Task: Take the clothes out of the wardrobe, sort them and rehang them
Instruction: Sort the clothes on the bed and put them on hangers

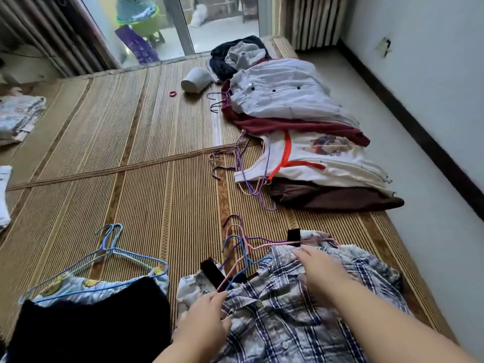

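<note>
A blue and white plaid shirt (282, 318) lies on top of a floral garment (366, 260) near the bottom of the head view, on pink, blue and purple wire hangers (239, 247). My left hand (207, 320) pinches the shirt's collar edge where the hanger wire enters it. My right hand (319, 271) lies flat on the shirt's far shoulder, fingers straight. To the left, a black garment (104, 318) over a yellow-printed one hangs on blue hangers (112, 252).
All of this lies on a striped woven mat (146, 158). Further off at the right are piles: a white top with orange trim (322, 161), a brown garment (335, 197), a grey jacket (285, 90) over maroon cloth. A white cup (196, 79) lies tipped. Folded fabric (18, 116) sits at far left.
</note>
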Tool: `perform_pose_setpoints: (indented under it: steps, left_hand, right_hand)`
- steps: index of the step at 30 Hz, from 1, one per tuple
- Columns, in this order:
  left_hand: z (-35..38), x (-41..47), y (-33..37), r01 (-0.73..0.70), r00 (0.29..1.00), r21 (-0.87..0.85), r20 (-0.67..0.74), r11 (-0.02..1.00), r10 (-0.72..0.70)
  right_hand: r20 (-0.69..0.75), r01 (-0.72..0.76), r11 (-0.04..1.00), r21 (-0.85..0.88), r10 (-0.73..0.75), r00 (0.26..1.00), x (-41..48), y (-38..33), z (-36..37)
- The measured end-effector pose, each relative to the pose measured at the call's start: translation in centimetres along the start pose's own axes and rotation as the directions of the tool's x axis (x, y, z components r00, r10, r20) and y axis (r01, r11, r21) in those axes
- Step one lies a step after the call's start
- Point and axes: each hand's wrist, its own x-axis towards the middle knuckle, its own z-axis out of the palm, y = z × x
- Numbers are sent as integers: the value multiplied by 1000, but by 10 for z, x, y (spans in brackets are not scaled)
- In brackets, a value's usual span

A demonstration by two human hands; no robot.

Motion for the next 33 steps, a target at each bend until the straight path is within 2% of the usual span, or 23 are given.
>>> perform_pose_setpoints:
  steps: [3, 5, 11, 13, 16, 18, 20, 24, 27, 30, 33]
  left_hand:
    - [24, 16, -9, 64, 998, -14, -8, 998, -64]
    - [38, 25, -12, 96, 995, -36, -14, 995, -97]
    - [46, 33, -10, 158, 981, -114, -92, 981, -169]
    - [37, 28, -7, 194, 973, -115, -107, 974, -207]
    - [16, 12, -5, 190, 977, -92, -83, 978, -197]
    - [-1, -2, -5, 150, 986, -74, -67, 986, -155]
    - [-26, -21, -2, 106, 993, -119, -45, 987, -112]
    - [-88, -65, 11, -100, 985, -301, -162, 948, 53]
    - [-143, -103, 28, -281, 938, -373, -300, 884, 171]
    - [-199, -142, 53, -420, 867, -341, -423, 841, 262]
    - [-249, -170, 80, -535, 785, -316, -530, 784, 322]
  right_hand:
    - [47, 21, 997, -74, -18, 999, 28, 6, 11]
    - [49, 78, 977, -200, -70, 996, 37, 7, 22]
    - [-169, 81, 947, -311, -139, 976, 30, 0, 30]
    - [-183, 119, 969, -218, -160, 970, 20, 5, 23]
    - [-148, 134, 986, 95, -119, 982, -9, 12, 3]
    - [-171, 137, 962, 237, -97, 980, -32, 12, -19]
    - [-191, 130, 946, 296, -75, 979, -61, 7, -46]
    - [-201, 130, 904, 407, -50, 978, -122, -8, -109]
    - [-299, 138, 887, 440, 0, 954, -176, -20, -161]
    - [-445, 207, 866, 455, 19, 895, -233, -34, -210]
    - [-524, 284, 821, 495, 21, 852, -280, -49, -252]
